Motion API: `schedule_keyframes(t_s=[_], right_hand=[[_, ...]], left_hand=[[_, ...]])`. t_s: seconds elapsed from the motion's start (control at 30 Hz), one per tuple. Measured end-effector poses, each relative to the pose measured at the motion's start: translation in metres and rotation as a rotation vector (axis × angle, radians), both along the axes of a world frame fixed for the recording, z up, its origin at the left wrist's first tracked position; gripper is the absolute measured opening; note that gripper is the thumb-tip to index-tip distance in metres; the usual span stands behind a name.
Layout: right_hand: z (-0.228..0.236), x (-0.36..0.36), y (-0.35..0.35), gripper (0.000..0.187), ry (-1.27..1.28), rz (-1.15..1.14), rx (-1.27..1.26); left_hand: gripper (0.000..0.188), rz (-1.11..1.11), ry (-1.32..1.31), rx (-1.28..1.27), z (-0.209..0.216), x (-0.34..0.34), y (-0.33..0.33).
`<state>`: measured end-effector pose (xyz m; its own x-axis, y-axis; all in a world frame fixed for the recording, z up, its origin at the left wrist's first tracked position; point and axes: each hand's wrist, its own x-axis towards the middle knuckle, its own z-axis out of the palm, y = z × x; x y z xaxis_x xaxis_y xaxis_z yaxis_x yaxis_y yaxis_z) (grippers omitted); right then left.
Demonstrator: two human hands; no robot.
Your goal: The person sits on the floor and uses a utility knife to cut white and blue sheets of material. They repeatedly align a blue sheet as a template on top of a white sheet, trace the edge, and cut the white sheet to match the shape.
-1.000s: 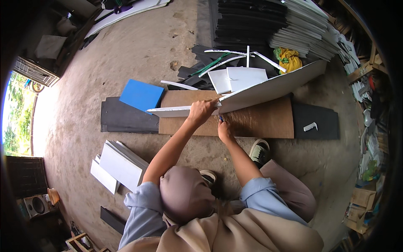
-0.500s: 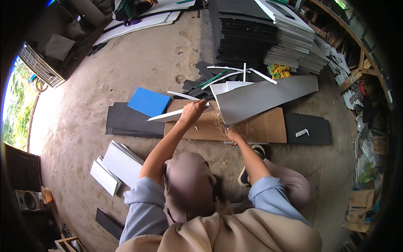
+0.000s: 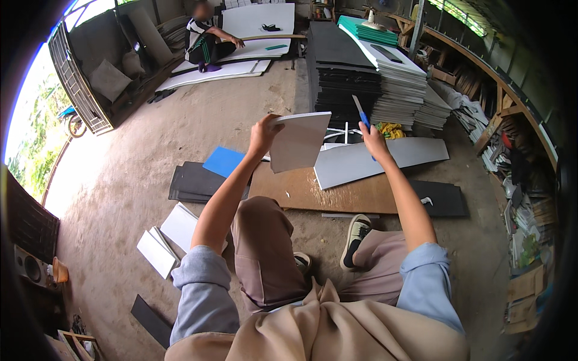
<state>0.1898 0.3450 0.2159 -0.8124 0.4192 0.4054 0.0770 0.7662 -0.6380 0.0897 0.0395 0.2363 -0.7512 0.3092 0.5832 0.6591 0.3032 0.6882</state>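
Observation:
My left hand (image 3: 264, 136) grips a white foam sheet (image 3: 299, 143) by its left edge and holds it up, tilted, over the brown board (image 3: 277, 188). In my right hand (image 3: 376, 143) is a utility knife (image 3: 363, 115) with a blue handle, its long blade pointing up and away from the sheet. Below the knife a large grey-white sheet (image 3: 385, 157) lies partly across the brown board. A blue sheet (image 3: 224, 161) rests on dark sheets (image 3: 191, 182) left of the board.
White cut pieces (image 3: 159, 253) lie on the floor at left. Beyond the board stand a black sheet stack (image 3: 344, 78) and a white sheet stack (image 3: 394, 90). Another person (image 3: 208, 39) sits on white sheets at the back left. A small white tool (image 3: 426, 201) lies at right.
My left hand has raised the white sheet from near the board and turned its broad face toward me. My right hand has lifted the knife off the board, upward and to the right.

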Motion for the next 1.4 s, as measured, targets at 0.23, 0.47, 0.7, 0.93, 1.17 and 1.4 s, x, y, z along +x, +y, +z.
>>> schedule_keyframes(t_s=[0.23,0.47,0.7,0.93,1.17,1.4], right_hand=[[0.057,0.035,-0.033,0.031,-0.019,0.276,0.177],[0.006,0.022,-0.024,0.024,0.016,0.21,-0.042],[-0.033,-0.033,0.0,0.023,0.04,0.003,-0.564],[-0.181,-0.062,-0.039,0.025,-0.098,-0.002,-1.38],[-0.264,-0.061,-0.102,0.017,-0.404,-0.072,-0.866],[-0.304,-0.073,-0.119,0.029,-0.254,0.171,0.056]], left_hand=[[0.027,-0.158,-0.01,-0.098,0.018,0.035,0.031],[0.029,-0.242,-0.169,-0.04,-0.008,0.025,0.062],[0.057,0.135,-0.419,-0.137,-0.053,-0.046,0.023],[0.055,0.152,-1.156,-0.052,-0.186,-0.013,-0.057],[0.053,0.346,-0.969,0.068,-0.288,0.005,-0.118],[0.052,0.641,-0.915,0.127,-0.319,-0.064,-0.132]])
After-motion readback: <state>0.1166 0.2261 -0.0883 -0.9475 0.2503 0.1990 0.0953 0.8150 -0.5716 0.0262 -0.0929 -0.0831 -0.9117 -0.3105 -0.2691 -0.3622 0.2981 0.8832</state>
